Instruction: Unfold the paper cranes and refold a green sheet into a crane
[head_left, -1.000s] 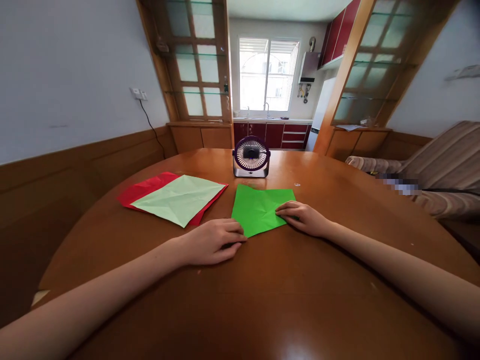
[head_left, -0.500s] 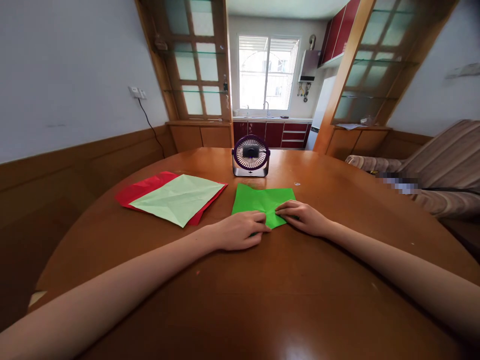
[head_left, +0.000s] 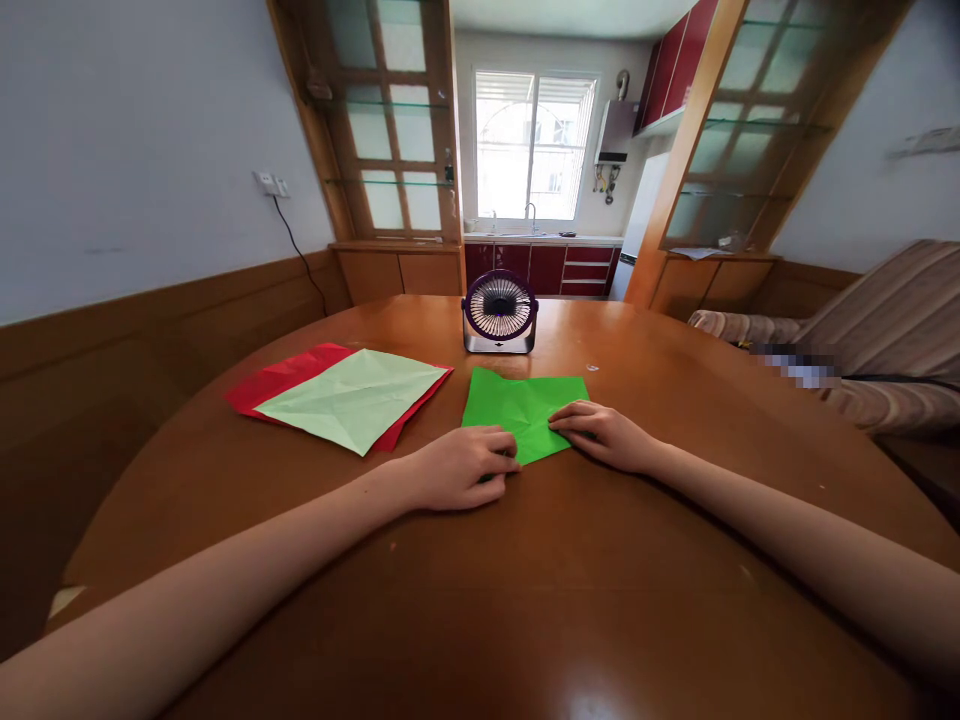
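Observation:
A bright green sheet of paper [head_left: 525, 395] lies creased on the table in front of me. At its near left edge is my left hand [head_left: 469, 468], its fingers bent and closed on the paper's edge; the hand covers that corner. My right hand [head_left: 600, 435] rests over the right part of the sheet, fingers stretched out close together with the tips on the paper. Its thumb is mostly hidden. Left of the green sheet lies a pale green sheet [head_left: 360, 395] with fold lines, on top of red paper [head_left: 289, 380].
A small purple desk fan [head_left: 500, 308] stands just beyond the green paper. The round wooden table [head_left: 480, 600] fills the foreground. A striped sofa [head_left: 892, 330] is at the right. Wooden cabinets with glass panes flank the opening to a kitchen with a window [head_left: 534, 145].
My left hand has slid a little left and nearer to me along the paper's near edge, showing more green. My right hand and the paper stay nearly in place.

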